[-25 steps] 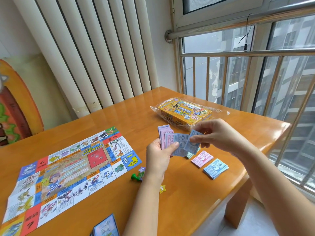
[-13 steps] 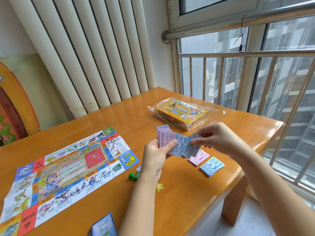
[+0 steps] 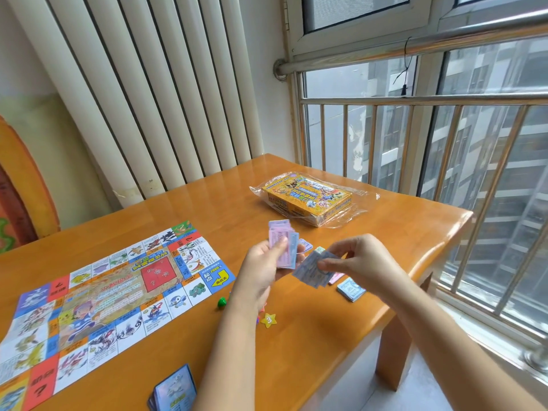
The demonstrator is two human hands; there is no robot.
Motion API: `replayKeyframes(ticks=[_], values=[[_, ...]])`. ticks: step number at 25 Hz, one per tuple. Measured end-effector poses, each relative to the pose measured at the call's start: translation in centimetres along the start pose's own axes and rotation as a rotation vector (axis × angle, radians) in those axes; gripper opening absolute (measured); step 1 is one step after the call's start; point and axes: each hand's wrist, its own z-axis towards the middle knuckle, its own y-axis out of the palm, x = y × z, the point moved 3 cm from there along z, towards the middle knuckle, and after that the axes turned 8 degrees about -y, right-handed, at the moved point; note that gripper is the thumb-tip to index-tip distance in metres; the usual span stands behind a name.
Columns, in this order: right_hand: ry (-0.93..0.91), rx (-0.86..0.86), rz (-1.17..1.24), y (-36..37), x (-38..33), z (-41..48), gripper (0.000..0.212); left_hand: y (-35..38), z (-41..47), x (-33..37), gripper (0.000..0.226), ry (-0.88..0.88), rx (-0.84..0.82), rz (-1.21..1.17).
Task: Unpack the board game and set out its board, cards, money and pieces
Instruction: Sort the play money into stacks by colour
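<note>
**Desk:** How far along is the unpacking?

**Field:** Well past halfway, by my reading. The game board (image 3: 109, 292) is lying unfolded on the wooden table (image 3: 311, 351). The card deck (image 3: 175, 390) is sitting at the near edge, with a green pawn (image 3: 221, 302) and a yellow star token (image 3: 269, 319) beside the board. The money is being sorted: a blue pile (image 3: 351, 289) and a pink pile (image 3: 335, 277) are down, and more is waiting.

**Desk:** And the hands?

**Field:** The left hand (image 3: 261, 268) is curling round an upright wad of play money (image 3: 283, 247), thumb across its face. The right hand (image 3: 361, 259) is pinching a few blue-grey notes (image 3: 312, 271) just above the piles.

**Desk:** Orientation?

**Field:** Those notes are slanting, long edge running near-left to far-right. The board's long axis does likewise, its print reading upside down to the wearer.
</note>
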Motion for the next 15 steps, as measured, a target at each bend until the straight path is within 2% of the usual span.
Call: replayKeyframes(ticks=[5,11,15], values=[[-0.040,0.209,0.124,2.9,0.5,-4.5,0.007,-0.8,0.3,-0.5,0.026,-0.113,0.109,-0.212],[-0.077,0.142,-0.017,5.2,0.5,-5.6,0.019,0.4,0.0,-1.7,0.025,-0.215,0.123,-0.409],[-0.145,0.135,-0.065,5.6,0.4,-6.0,0.010,0.5,-0.2,-1.9,0.025,-0.279,0.107,-0.381]])
